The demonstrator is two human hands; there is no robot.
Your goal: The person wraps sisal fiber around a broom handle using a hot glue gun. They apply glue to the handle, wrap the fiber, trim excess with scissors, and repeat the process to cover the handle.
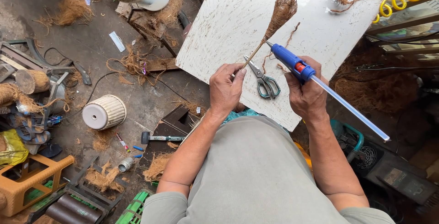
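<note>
On the floor at the left lie a white ribbed pot (pixel 104 112) and a hammer (pixel 161 138), well apart from the work. The left hand (pixel 225 88) is closed on the thin stick (pixel 253 58) of a coconut-fibre bundle (pixel 281 11), which lies on the white board (pixel 219 27). Green-handled scissors (pixel 265 80) rest between the hands. The right hand (pixel 307 91) grips a blue glue gun (pixel 290 60), its nozzle touching the stick just below the fibre. I judge the fibre is already shaped and the gluing is still going on.

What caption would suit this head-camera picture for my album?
Left hand holds a fibre-tipped stick while right hand aims a blue glue gun above a white board.
</note>
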